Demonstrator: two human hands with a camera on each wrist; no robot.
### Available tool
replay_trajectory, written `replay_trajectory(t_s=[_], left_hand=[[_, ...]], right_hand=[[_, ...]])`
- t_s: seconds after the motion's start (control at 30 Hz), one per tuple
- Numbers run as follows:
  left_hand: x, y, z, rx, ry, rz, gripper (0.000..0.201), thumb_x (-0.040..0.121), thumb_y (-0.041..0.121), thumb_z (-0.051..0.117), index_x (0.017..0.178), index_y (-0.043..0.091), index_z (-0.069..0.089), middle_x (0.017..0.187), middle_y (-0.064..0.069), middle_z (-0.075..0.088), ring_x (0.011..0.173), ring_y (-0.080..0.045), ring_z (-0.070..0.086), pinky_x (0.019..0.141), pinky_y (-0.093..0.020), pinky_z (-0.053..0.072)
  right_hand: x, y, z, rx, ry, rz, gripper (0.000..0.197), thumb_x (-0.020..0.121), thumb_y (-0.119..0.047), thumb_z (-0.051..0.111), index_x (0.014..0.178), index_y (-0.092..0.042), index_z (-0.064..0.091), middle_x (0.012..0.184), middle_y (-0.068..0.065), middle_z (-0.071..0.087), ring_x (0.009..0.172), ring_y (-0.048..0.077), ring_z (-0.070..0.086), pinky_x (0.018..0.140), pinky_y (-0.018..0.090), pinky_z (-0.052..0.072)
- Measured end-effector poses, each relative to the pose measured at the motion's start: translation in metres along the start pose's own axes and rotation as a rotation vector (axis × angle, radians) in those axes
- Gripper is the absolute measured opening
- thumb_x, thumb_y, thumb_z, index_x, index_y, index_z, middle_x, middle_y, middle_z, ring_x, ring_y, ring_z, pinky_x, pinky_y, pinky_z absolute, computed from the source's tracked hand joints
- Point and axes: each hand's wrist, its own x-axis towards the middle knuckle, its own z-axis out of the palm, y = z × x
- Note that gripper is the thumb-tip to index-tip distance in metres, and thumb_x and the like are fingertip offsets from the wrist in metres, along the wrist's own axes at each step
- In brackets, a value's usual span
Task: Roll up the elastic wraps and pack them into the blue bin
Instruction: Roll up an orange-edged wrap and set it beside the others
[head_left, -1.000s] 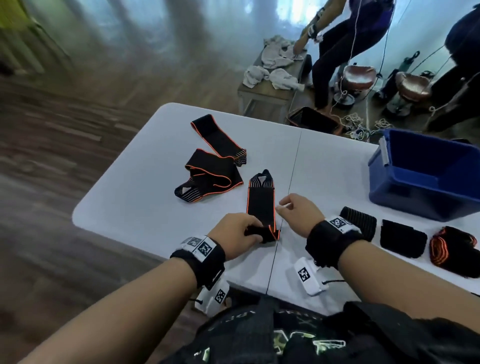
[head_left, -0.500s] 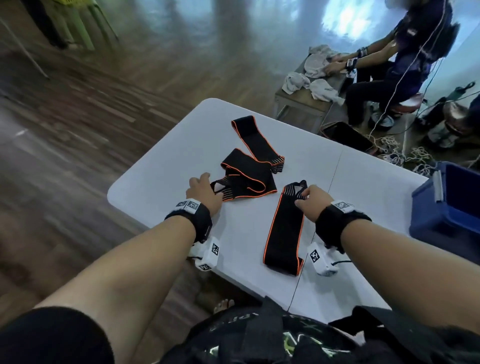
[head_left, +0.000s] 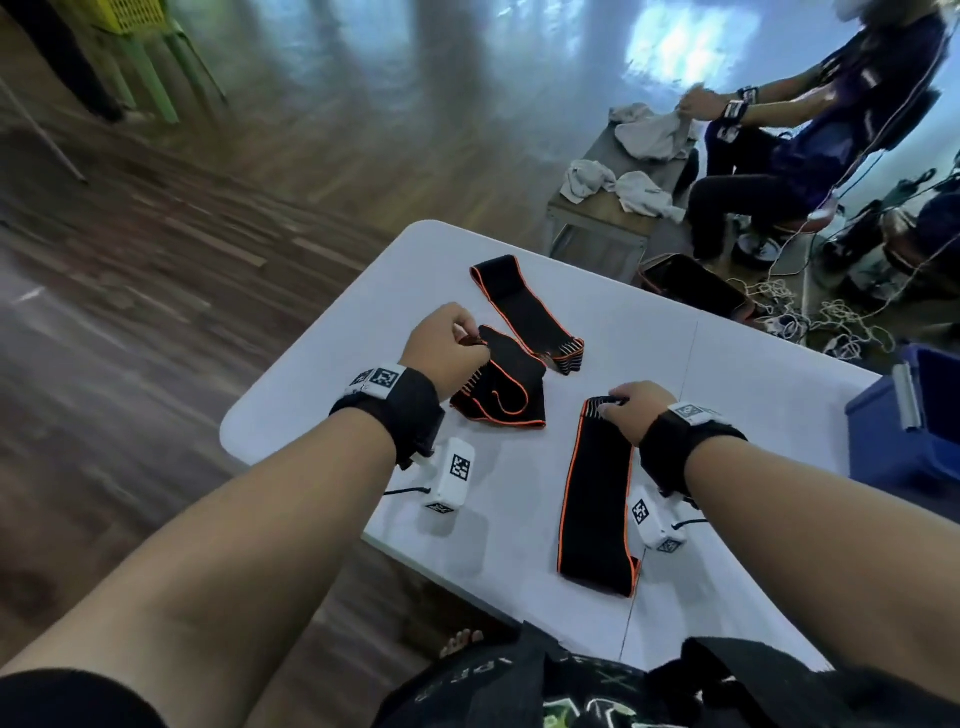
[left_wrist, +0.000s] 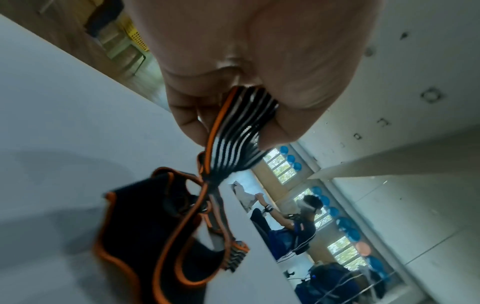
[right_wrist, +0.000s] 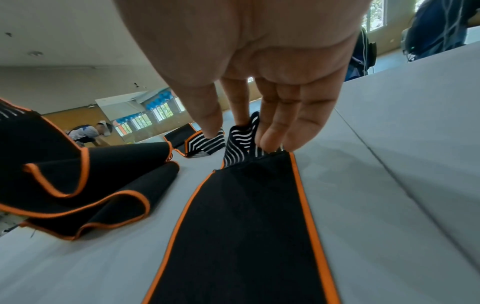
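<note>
Three black elastic wraps with orange edges lie on the white table (head_left: 322, 395). My left hand (head_left: 465, 338) pinches the striped end of the crumpled wrap (head_left: 504, 395) and holds it lifted; in the left wrist view the left hand (left_wrist: 233, 123) grips that end while the rest of the crumpled wrap (left_wrist: 155, 236) hangs bunched. My right hand (head_left: 613, 408) pinches the striped far end of the flat wrap (head_left: 597, 493), which lies stretched toward me. In the right wrist view the right hand (right_wrist: 249, 135) has that end of the flat wrap (right_wrist: 246, 216) curled up between its fingers. The third wrap (head_left: 524, 312) lies farther back. The blue bin (head_left: 904, 436) stands at the right edge.
The table's left edge and rounded corner are close to my left hand. A seam (head_left: 688, 364) runs across the tabletop. Beyond the table a seated person (head_left: 810, 135) handles towels on a low bench (head_left: 602, 218); cables (head_left: 810, 322) lie on the floor.
My left hand left the flat wrap, reached left to the crumpled wrap and lifted its striped end. My right hand stayed on the flat wrap's far end. The view swung left.
</note>
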Motion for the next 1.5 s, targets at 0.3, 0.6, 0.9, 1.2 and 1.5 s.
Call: replay_trajectory(t_s=[0.3,0.6,0.9,1.2,1.5], left_hand=[[0.006,0.035,-0.007,-0.107,-0.143,0.096,0.020,0.082,0.022,0.081,0.102,0.021,0.078,0.097,0.002,0.075,0.089,-0.009,0.069,0.078,-0.021,0.055],[0.016,0.129,-0.011,-0.229,-0.145,0.286,0.044,0.085,-0.009,0.052,0.101,0.025,0.074,0.089,0.002,0.072,0.072,-0.008,0.064,0.067,-0.020,0.051],[-0.009,0.214,-0.008,-0.376,-0.217,0.404,0.043,0.092,-0.009,0.051,0.119,0.022,0.063,0.076,-0.002,0.064,0.068,-0.019,0.061,0.069,-0.040,0.053],[-0.036,0.262,0.021,-0.460,-0.324,0.380,0.042,0.094,-0.010,0.044,0.121,0.020,0.056,0.074,0.000,0.064,0.057,-0.014,0.061,0.054,-0.031,0.053],[-0.065,0.288,0.046,-0.529,-0.373,0.478,0.029,0.100,0.000,0.049,0.122,0.016,0.059,0.087,-0.016,0.065,0.064,-0.022,0.066,0.049,-0.031,0.052]], right_hand=[[-0.004,-0.016,-0.024,0.255,0.234,0.090,0.025,0.081,-0.037,0.074,0.075,-0.013,0.078,0.074,0.004,0.071,0.083,0.027,0.069,0.067,0.025,0.043],[-0.068,-0.051,-0.137,0.747,0.342,-0.211,0.009,0.076,0.002,0.077,0.078,-0.005,0.071,0.069,0.007,0.064,0.060,0.016,0.058,0.058,0.030,0.052],[-0.137,-0.061,-0.223,1.063,0.347,-0.513,0.026,0.082,0.013,0.070,0.103,-0.002,0.069,0.089,0.011,0.070,0.065,0.019,0.063,0.055,0.027,0.054],[-0.155,-0.048,-0.243,0.985,0.422,-0.594,0.035,0.092,0.009,0.055,0.119,-0.012,0.063,0.100,0.006,0.065,0.073,0.011,0.065,0.057,0.030,0.057],[-0.173,-0.015,-0.255,1.102,0.566,-0.544,0.045,0.081,0.006,0.074,0.109,-0.024,0.055,0.089,0.009,0.061,0.069,0.021,0.068,0.055,0.038,0.060]])
